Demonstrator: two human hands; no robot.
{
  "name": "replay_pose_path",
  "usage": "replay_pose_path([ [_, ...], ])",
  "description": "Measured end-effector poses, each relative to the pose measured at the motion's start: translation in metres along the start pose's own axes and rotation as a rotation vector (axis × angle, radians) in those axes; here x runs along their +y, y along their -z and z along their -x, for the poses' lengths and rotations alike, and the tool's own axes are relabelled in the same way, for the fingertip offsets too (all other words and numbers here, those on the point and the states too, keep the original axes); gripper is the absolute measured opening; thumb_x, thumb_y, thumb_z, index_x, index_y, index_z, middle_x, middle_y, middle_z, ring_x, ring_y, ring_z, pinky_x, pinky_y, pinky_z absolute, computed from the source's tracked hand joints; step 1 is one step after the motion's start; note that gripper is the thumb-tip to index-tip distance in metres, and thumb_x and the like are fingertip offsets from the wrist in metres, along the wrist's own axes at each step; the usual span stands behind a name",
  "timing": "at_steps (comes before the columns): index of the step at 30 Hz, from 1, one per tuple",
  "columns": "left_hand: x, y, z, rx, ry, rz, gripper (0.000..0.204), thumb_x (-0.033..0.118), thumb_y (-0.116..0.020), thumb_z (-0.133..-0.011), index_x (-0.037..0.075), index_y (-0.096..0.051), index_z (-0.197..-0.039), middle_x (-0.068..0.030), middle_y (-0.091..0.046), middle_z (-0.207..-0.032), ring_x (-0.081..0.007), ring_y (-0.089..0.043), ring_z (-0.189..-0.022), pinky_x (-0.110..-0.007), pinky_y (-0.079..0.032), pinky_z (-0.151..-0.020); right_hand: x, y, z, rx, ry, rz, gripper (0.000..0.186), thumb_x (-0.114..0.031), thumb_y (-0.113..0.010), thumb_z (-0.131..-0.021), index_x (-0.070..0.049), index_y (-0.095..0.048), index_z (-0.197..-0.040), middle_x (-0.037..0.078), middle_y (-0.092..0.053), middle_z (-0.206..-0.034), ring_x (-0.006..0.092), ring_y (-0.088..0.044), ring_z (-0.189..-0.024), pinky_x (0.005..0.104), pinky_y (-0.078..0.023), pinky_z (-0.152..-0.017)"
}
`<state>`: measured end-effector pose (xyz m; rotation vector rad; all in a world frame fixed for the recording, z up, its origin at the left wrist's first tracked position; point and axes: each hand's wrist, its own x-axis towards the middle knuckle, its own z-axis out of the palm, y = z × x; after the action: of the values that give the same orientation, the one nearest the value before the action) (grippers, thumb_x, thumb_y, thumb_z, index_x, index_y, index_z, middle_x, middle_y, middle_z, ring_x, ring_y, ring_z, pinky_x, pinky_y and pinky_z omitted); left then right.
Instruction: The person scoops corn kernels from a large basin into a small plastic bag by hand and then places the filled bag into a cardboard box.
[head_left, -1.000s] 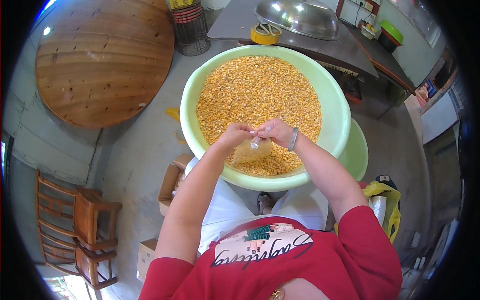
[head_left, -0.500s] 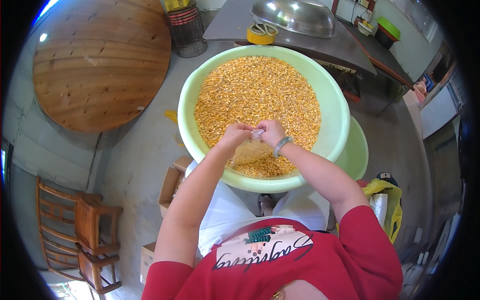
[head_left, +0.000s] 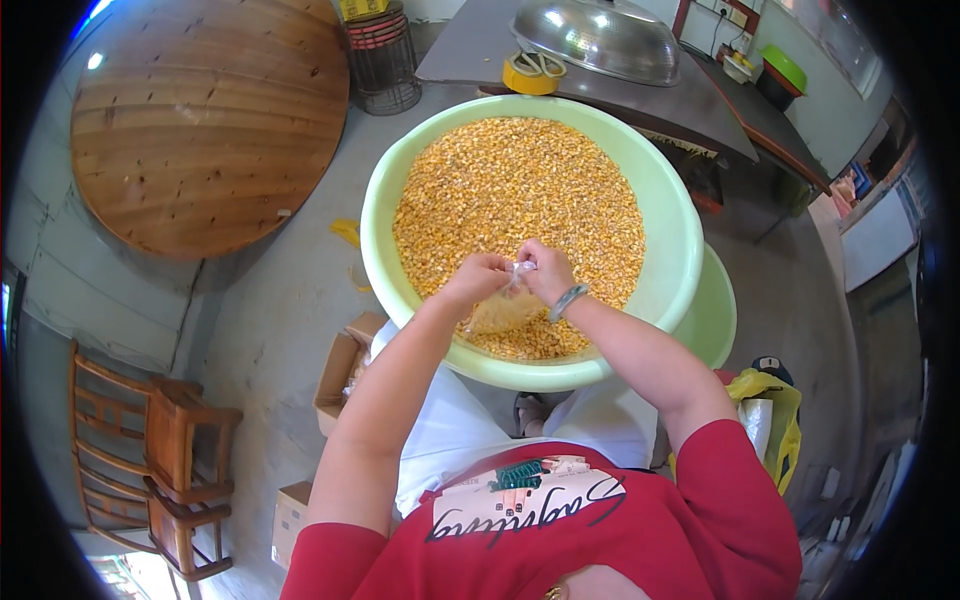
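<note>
A wide pale green basin [head_left: 677, 255] full of yellow corn kernels [head_left: 520, 185] stands before my knees. Over its near half, both hands pinch the gathered neck of a clear plastic bag [head_left: 508, 310]. The bag's pale yellow contents bulge below and hang at the corn; what exactly is inside is hard to make out. My left hand [head_left: 482, 275] closes on the neck from the left. My right hand [head_left: 546, 272], with a bracelet at the wrist, grips the twisted top from the right.
A roll of yellow tape [head_left: 530, 75] with scissors on it sits at the edge of a grey table [head_left: 470, 50], beside a metal lid [head_left: 600, 40]. Another green basin [head_left: 715, 310] is at the right. Cardboard boxes [head_left: 340, 370] stand left, a yellow bag [head_left: 785, 425] right.
The bag's neck is drawn tighter and twisted narrower between my fingers. My right hand has shifted slightly right. The view has tilted a little.
</note>
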<state>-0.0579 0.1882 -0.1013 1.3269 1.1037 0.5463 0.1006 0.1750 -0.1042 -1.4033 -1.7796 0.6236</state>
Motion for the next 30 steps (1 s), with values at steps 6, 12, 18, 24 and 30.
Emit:
replay_pose_path([
  [6,0.010,-0.004,0.006,0.595,-0.209,-0.575,0.016,0.015,-0.057,-0.076,0.001,-0.063,-0.082,-0.0069,-0.062,-0.068,-0.0170,-0.059,-0.066,-0.031,-0.046,-0.062,-0.003,0.001,0.002,-0.131,-0.108,-0.147,0.006,-0.004,-0.061,-0.072,-0.006,-0.057,-0.075,0.005,-0.057,-0.059,0.0127,-0.056,-0.049,0.0262,-0.045,-0.046],
  [12,-0.010,0.000,-0.008,0.412,-0.306,-0.290,0.022,0.020,-0.059,-0.077,0.000,-0.064,-0.087,-0.0063,-0.061,-0.064,-0.0135,-0.058,-0.059,-0.028,-0.046,-0.055,-0.009,0.008,0.001,-0.204,-0.189,-0.279,0.004,0.001,-0.056,-0.076,-0.003,-0.057,-0.077,0.002,-0.057,-0.060,0.0091,-0.056,-0.049,0.0226,-0.046,-0.045],
  [18,0.004,0.003,0.005,0.328,-0.092,-0.209,0.021,0.020,-0.060,-0.076,0.001,-0.066,-0.082,-0.0059,-0.059,-0.060,-0.0108,-0.056,-0.052,-0.025,-0.046,-0.052,0.000,0.016,-0.003,-0.356,-0.240,-0.445,0.012,-0.009,-0.054,-0.083,-0.002,-0.063,-0.081,0.004,-0.061,-0.062,0.0084,-0.057,-0.050,0.0210,-0.045,-0.046],
  [24,0.011,0.006,0.016,0.432,0.060,-0.552,0.021,0.022,-0.057,-0.070,0.011,-0.068,-0.084,-0.0158,-0.064,-0.079,-0.0274,-0.062,-0.078,-0.037,-0.049,-0.070,0.008,0.017,-0.005,-0.488,-0.194,-0.261,0.021,-0.016,-0.052,-0.086,-0.004,-0.065,-0.076,0.001,-0.061,-0.061,0.0076,-0.056,-0.052,0.0221,-0.045,-0.049],
  [30,0.012,0.002,0.023,0.426,0.160,-0.860,0.018,0.021,-0.057,-0.070,0.011,-0.067,-0.082,-0.0141,-0.064,-0.083,-0.0275,-0.062,-0.081,-0.038,-0.048,-0.073,0.011,0.023,-0.007,-0.527,-0.077,0.148,0.016,-0.018,-0.054,-0.079,-0.007,-0.065,-0.074,0.011,-0.063,-0.069,0.0225,-0.060,-0.065,0.0334,-0.047,-0.062],
])
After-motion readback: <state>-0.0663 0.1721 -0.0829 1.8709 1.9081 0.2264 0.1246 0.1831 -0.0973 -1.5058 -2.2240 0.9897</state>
